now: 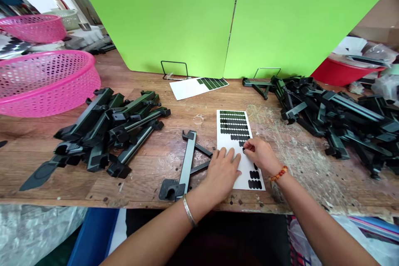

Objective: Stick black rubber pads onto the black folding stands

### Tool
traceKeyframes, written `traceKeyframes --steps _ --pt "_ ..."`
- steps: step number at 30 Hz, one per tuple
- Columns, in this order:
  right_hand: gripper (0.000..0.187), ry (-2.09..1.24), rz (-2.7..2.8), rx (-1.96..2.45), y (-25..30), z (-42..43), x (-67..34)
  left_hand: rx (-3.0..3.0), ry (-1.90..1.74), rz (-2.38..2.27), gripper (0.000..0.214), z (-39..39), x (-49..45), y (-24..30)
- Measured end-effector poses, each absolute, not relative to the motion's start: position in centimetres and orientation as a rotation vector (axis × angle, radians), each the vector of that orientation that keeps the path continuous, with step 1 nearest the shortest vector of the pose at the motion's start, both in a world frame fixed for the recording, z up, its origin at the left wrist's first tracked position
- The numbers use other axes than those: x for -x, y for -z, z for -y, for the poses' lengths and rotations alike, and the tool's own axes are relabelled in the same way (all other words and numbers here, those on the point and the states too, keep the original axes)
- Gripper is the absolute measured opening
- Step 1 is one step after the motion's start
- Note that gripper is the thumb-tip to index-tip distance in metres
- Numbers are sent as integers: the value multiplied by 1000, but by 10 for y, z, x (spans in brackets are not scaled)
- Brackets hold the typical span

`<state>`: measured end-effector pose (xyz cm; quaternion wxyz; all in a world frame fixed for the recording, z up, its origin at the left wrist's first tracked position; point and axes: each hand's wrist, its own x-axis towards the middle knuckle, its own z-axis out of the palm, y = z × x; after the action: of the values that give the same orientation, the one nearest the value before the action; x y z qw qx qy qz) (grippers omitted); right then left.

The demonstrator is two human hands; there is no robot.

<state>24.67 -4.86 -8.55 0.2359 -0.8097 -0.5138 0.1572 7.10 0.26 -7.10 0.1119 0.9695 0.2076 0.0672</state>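
A white sheet with rows of small black rounded stickers lies on the table in front of me. My left hand rests flat across its left part, fingers stretched out. Over the sheet's right side, my right hand has thumb and forefinger pinched on a small black sticker; whether it is fully off the sheet I cannot tell. Just left of my left hand lies a grey and black folding stand with hooked ends, its thin struts reaching toward my fingers.
Similar stands form a pile at left and a larger heap at right. A second sticker sheet lies below the green panels. Pink baskets stand at left, a red tub at far right.
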Motion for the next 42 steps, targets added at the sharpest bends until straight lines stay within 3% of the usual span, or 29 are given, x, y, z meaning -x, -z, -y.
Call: traceKeyframes --steps 5,15,21,27,33,37,42 --pt "5 -468 1396 2196 82 54 -245 -2836 -164 -585 43 -9 -68 65" --pt "9 -708 1111 1954 75 68 -249 -2804 -116 -676 6 -52 -40 36" --pt "16 -742 1041 1818 55 64 -229 -1964 -875 -779 14 -58 7 9" --pt "12 -924 1162 1742 20 42 -180 -1244 -881 -873 20 -57 57 53" --pt "10 -1170 1435 1592 17 8 -132 -1765 -752 -1081 12 -58 92 78" --pt "9 -1089 1675 1644 25 -15 -105 -2079 -676 -1217 30 -56 102 75" --pt "5 -1504 1551 1718 35 -43 -83 -2077 -662 -1184 17 -57 107 85"
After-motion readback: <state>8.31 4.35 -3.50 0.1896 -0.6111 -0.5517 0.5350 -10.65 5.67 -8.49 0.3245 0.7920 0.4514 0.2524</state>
